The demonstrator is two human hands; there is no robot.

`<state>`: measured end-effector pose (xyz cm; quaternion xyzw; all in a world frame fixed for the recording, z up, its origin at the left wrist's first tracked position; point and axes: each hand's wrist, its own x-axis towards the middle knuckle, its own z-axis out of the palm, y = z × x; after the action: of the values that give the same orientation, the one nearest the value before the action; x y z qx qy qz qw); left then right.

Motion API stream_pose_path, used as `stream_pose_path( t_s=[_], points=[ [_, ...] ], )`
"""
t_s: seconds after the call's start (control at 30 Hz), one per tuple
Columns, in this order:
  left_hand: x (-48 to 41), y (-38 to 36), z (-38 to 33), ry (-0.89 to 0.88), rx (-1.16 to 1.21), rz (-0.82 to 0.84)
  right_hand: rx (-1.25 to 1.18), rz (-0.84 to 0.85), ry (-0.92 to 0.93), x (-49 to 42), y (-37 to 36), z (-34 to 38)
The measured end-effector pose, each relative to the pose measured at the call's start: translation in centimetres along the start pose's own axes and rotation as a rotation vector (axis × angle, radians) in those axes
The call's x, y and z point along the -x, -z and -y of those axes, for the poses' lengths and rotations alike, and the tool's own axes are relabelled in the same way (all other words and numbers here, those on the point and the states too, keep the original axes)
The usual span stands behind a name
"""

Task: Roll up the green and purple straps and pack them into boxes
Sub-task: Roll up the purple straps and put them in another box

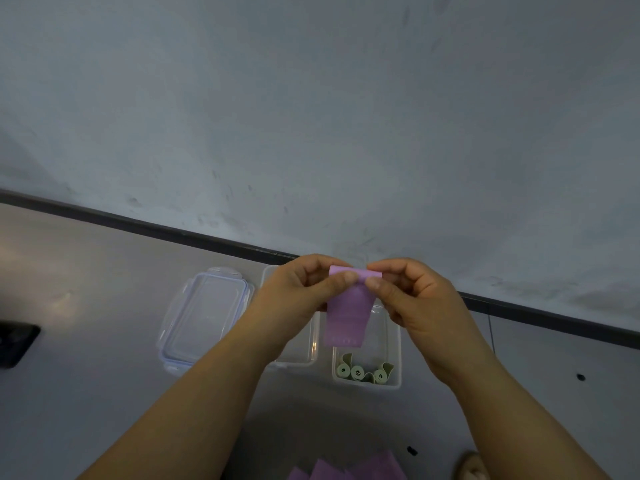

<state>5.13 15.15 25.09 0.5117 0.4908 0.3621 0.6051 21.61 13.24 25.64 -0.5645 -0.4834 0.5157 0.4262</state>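
- Purple strap (pixel 349 313) held in the air, between 5 and 6 o'clock of frame centre, above the boxes; top edge folded over, rest hanging flat toward 6 o'clock.
- Left hand (pixel 304 289) at the strap's 9 o'clock: fingers curled, thumb and fingers pinching the folded top edge.
- Right hand (pixel 412 296) at the strap's 3 o'clock: same pinch on the same edge, thumb tips close together.
- Right clear box (pixel 367 384) under the strap's lower end; three green rolls (pixel 360 372) inside, lined up along its 6 o'clock wall, loose tails sticking up.
- Second clear box (pixel 298 362) just beside it at 9 o'clock, partly hidden by the left forearm; contents not readable.
- Clear lid (pixel 207 313) with clip tabs, flat on the grey table (pixel 86 341), at 9 o'clock of that box.
- More purple straps (pixel 349 469) lying flat at frame 6 o'clock, cut off by the edge.
- Dark object (pixel 17 344) at the frame's 9 o'clock edge; can't identify.
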Motion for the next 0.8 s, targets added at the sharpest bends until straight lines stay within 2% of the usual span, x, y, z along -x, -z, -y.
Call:
stream_pose_path(
  t_s=[0.1, 0.2, 0.43, 0.53, 0.63, 0.8],
  points=[
    [-0.1, 0.2, 0.0, 0.003, 0.01, -0.004, 0.054, 0.032, 0.025, -0.1, 0.1, -0.1],
    [-0.1, 0.8, 0.0, 0.034, 0.018, 0.047, 0.236, 0.125, 0.094, -0.1, 0.7, 0.0],
    [0.3, 1.8, -0.2, 0.203, -0.049, 0.305, 0.474, 0.468, 0.134, 0.5, 1.6, 0.5],
    [0.5, 1.6, -0.5, 0.252, -0.049, 0.425, 0.504, 0.579, 0.192, 0.8, 1.5, 0.7],
    [0.7, 1.5, -0.5, 0.296, 0.027, 0.523, 0.515, 0.626, 0.242, 1.0, 1.4, 1.0],
    [0.7, 1.5, -0.4, 0.317, 0.091, 0.567, 0.512, 0.637, 0.255, 1.3, 1.3, 1.4]
  ],
)
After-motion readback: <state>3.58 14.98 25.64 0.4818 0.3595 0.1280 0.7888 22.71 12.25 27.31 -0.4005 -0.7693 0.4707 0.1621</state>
